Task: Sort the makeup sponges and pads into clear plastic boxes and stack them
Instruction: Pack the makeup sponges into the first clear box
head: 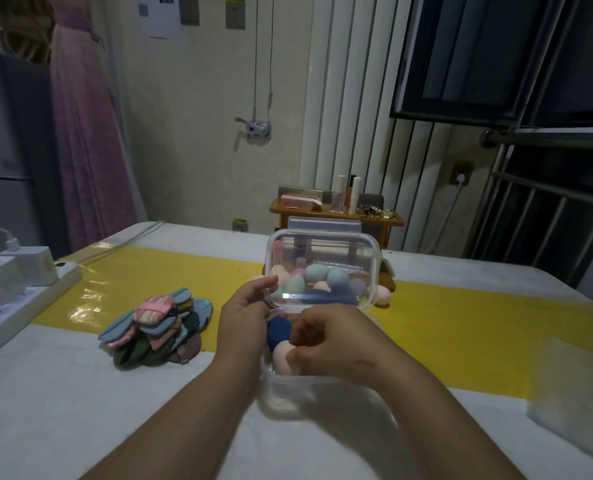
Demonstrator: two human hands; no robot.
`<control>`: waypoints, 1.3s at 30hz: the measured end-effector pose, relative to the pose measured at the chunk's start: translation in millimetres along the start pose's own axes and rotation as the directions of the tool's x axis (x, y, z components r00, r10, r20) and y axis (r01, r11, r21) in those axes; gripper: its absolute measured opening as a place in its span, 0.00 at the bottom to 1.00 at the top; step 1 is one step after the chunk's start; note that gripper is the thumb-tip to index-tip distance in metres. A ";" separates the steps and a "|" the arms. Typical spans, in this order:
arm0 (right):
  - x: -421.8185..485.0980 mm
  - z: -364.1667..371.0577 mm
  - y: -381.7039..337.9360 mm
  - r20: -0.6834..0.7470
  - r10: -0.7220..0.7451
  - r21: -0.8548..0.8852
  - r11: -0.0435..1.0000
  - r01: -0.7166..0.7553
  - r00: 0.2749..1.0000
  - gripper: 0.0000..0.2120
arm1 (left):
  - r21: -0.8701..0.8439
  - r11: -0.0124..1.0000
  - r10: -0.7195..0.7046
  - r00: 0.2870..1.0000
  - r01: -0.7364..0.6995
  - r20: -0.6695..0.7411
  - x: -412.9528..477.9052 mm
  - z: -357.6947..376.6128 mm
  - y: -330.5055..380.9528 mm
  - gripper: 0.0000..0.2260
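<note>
The person is filling a clear box (pixel 277 393) that is sitting on the counter (pixel 80 410) directly in front of them, at the near edge of a yellow strip (pixel 461 341). The left hand (pixel 244 315) is gripping the left edge of the box's clear lid (pixel 322 244), thumb on its near face, and is holding it up on edge over the far rim. The right hand (pixel 326 337) is reaching into the box, its fingers curled onto a pink sponge (pixel 283 358) and seemingly pinching it. That sponge is lying just beside a dark blue sponge (pixel 279 330) already inside. More loose sponges (pixel 317 277) are showing through the lid, lying on the counter behind it, with a peach sponge (pixel 384 294) poking out at its right edge. The pile of pads (pixel 156 327) is waiting well apart on the left. To do this step well, the pink sponge probably wants seating low and snug against the blue one, so that room is left for the rest. The lid is best tilted back far enough that the right hand is not knocking it on the way to the sponges behind. Only sponges should be going into this box, and none should be standing above the rim, or the lid may not be closing flat for stacking.
</note>
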State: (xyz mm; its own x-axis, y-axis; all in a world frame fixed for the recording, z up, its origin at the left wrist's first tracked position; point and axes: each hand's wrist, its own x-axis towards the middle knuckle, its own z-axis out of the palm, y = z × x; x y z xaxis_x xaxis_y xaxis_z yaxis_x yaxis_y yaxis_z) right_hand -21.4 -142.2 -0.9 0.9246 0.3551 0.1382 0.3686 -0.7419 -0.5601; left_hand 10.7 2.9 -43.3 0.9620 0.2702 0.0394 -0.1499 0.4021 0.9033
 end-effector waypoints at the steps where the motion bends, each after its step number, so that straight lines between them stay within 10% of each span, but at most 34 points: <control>1: 1.1 0.6 -1.0 0.010 0.003 -0.002 1.000 -0.003 1.000 0.07 | 0.005 1.000 0.004 1.000 -0.004 -0.001 0.0 0.0 0.3 0.27; 39: 2.1 2.9 -4.4 0.073 0.030 0.023 0.999 -0.032 0.997 0.09 | 0.023 1.000 0.006 1.000 -0.006 -0.008 -5.5 1.8 6.3 0.25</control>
State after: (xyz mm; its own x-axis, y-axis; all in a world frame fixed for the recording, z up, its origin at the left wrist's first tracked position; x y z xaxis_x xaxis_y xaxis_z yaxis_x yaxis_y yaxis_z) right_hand -21.4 -136.5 -0.6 0.9257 0.3733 0.0610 0.3368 -0.7398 -0.5825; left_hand 4.8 2.3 -37.0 0.9593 0.2795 0.0412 -0.1500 0.3802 0.9127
